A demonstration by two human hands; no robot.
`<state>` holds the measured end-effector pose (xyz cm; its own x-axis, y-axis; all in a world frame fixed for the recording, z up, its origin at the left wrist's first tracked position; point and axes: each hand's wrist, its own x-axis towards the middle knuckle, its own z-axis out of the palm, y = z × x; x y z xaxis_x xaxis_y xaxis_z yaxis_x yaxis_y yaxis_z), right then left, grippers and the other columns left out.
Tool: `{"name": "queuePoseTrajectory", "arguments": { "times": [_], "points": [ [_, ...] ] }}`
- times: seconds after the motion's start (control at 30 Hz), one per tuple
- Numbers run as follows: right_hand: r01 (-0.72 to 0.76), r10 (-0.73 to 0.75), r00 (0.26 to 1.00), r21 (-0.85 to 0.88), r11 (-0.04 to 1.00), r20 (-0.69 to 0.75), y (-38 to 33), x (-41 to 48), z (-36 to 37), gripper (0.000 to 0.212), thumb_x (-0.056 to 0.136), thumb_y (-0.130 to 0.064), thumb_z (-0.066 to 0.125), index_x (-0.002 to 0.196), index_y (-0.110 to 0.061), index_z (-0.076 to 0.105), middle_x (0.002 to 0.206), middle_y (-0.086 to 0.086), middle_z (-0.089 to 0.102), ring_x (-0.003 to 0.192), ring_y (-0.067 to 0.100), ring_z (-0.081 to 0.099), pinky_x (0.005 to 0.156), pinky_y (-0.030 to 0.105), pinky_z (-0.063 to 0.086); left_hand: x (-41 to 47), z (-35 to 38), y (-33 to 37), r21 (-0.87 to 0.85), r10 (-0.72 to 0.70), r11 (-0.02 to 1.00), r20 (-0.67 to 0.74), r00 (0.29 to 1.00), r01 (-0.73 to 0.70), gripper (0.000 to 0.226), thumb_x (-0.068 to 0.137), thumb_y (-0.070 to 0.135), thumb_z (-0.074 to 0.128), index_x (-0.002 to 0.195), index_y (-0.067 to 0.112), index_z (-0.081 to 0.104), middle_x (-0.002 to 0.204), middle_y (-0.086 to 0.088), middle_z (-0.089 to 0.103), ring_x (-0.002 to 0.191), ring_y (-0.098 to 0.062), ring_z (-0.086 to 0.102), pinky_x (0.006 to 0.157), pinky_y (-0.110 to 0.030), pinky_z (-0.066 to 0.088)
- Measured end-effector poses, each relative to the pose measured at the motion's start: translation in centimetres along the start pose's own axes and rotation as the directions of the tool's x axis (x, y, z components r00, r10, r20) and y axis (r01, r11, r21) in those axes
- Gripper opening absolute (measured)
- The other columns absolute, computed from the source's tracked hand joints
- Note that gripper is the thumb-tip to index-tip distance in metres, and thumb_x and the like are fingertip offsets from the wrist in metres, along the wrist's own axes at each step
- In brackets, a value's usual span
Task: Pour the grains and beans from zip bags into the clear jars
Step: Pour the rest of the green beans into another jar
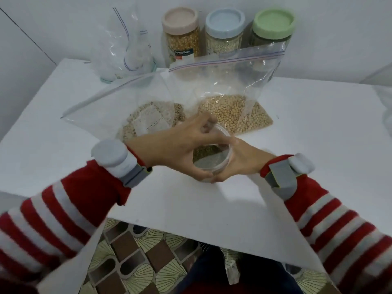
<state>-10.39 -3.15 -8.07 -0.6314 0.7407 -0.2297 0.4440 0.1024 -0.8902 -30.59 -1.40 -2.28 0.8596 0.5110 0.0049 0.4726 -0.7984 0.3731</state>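
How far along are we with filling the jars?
Done: the pink-lidded jar, blue-lidded jar and green-lidded jar at the back are filled and capped; empty zip bags sit back left. In hand: left hand and right hand grip an open clear jar, seemingly empty. Left: the pale grain bag and the round bean bag, both not yet poured.

Looks like a home here, a kitchen or dining corner. Plain white table (212,200) pushed up to a bare white wall (339,28). Along the back, pantry jars with pastel screw lids: the pink jar (180,37) holds corn kernels, the blue jar (224,35) and green jar (272,32) other dry goods. A grain bag (148,115) and a bean bag (233,111) lie on the tabletop. Below the table edge, a floor (131,262) of patterned brown-and-cream tiles. Striped knit sleeve (63,209), everyday wear.
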Motion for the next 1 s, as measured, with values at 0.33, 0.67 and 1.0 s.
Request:
{"name": "queuePoseTrajectory", "arguments": {
  "times": [0.33, 0.67, 1.0],
  "points": [
    [0.066, -0.009, 0.971, 0.229, 0.971, -0.239, 2.4, -4.3, -1.3, 0.105, 0.061, 0.002, 0.09, 0.145, -0.019, 0.03, 0.133, -0.004, 0.054, 0.126, 0.01, 0.052, 0.102, 0.033, 0.049, 4.0, 0.1, 1.1, -0.056, 0.118, 0.991, -0.052, 0.992, -0.121, 0.086, 0.079, 0.055, 0.073, 0.149, 0.027, 0.032, 0.148, -0.007, 0.034, 0.141, -0.019, 0.029, 0.113, -0.039, 0.034],
    [-0.019, 0.301, 0.283, 0.309, 0.951, -0.91, 9.3, -6.2, -14.4, 0.11, 0.056, -0.027, 0.095, 0.14, -0.016, 0.025, 0.139, 0.004, 0.038, 0.128, 0.017, 0.043, 0.11, 0.03, 0.038, 12.9, -0.1, -5.0, -0.213, -0.379, 0.925, -0.603, 0.703, 0.316, 0.045, 0.091, 0.015, 0.057, 0.133, 0.0, 0.048, 0.132, -0.018, 0.052, 0.125, -0.03, 0.047, 0.108, -0.018, 0.027],
    [-0.007, 0.39, 0.199, 0.396, 0.918, -0.899, 11.3, 0.0, -19.5, 0.127, 0.059, -0.03, 0.094, 0.152, -0.006, 0.011, 0.156, 0.011, 0.021, 0.145, 0.024, 0.022, 0.121, 0.036, 0.017, 13.7, -1.0, -9.6, 0.182, -0.423, 0.798, -0.509, 0.75, 0.574, 0.03, 0.086, 0.015, 0.052, 0.11, -0.001, 0.063, 0.103, -0.03, 0.059, 0.094, -0.048, 0.056, 0.077, -0.053, 0.044]
  ]
}}
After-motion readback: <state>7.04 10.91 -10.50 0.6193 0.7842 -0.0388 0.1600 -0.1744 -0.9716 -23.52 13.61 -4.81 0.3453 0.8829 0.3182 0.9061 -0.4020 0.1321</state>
